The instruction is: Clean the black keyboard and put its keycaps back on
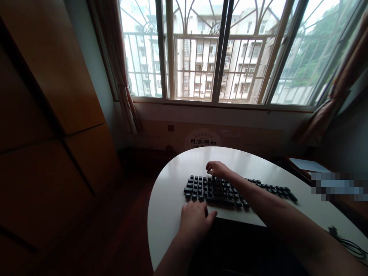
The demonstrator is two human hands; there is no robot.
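Note:
Black keycaps [198,188] lie in rows on the white table [169,180], set out like a keyboard, with white tabletop showing between them. My right hand [217,168] reaches across to the back row, fingers bent and pinched at a small dark piece that looks like a keycap [209,172]. Beneath my right forearm, part of the rows is hidden; more keycaps [276,189] show to its right. My left hand [195,216] rests at the table's near edge, just in front of the bottom row, thumb held apart and nothing visible in it.
A coiled black cable [352,247] lies at the table's right side. Beyond the table are a printed panel [244,136] and a barred window [198,69]. A wooden cabinet [71,96] stands at left. Papers [309,165] lie on a surface at right.

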